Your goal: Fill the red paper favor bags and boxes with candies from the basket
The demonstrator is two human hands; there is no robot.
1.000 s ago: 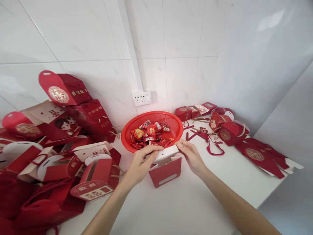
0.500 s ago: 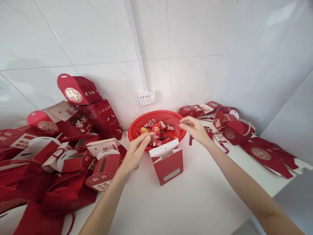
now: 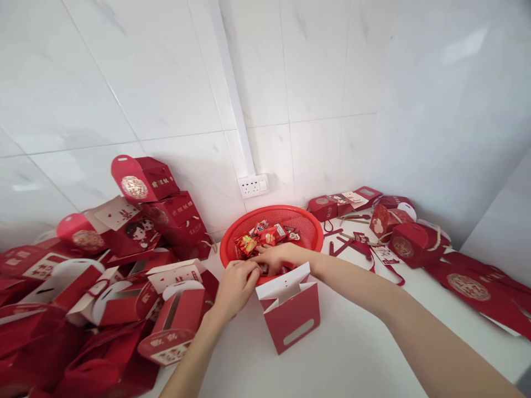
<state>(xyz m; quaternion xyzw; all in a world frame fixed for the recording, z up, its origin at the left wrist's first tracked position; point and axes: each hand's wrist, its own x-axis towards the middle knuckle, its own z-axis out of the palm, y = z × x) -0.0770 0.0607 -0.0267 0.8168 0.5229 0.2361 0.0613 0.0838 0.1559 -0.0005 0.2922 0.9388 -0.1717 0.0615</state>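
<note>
A red plastic basket (image 3: 314, 243) holds several wrapped sweets (image 3: 271, 235). My right hand (image 3: 279, 255) reaches into it, fingers stretched out and apart among the sweets; its lower fingertips are partly hidden. At the basket's near left rim is my left hand (image 3: 237, 284), its fingers curled and close together. What they hold, if anything, is hidden. In front of the basket a red paper gift box (image 3: 292, 320) stands upright, its white-lined top flap (image 3: 286, 283) raised. Neither hand touches this box.
Red gift boxes (image 3: 174, 315) are heaped on the left, some stacked against the tiled wall (image 3: 178, 83). More boxes (image 3: 409, 243), ribbons (image 3: 338, 243) and flattened boxes (image 3: 477, 287) lie on the right of the white table (image 3: 352, 354). A wall socket (image 3: 253, 186) sits behind the basket.
My right hand has moved left and down from the basket's right rim into the sweets. My left hand has lowered to the near left rim. The view has shifted slightly.
</note>
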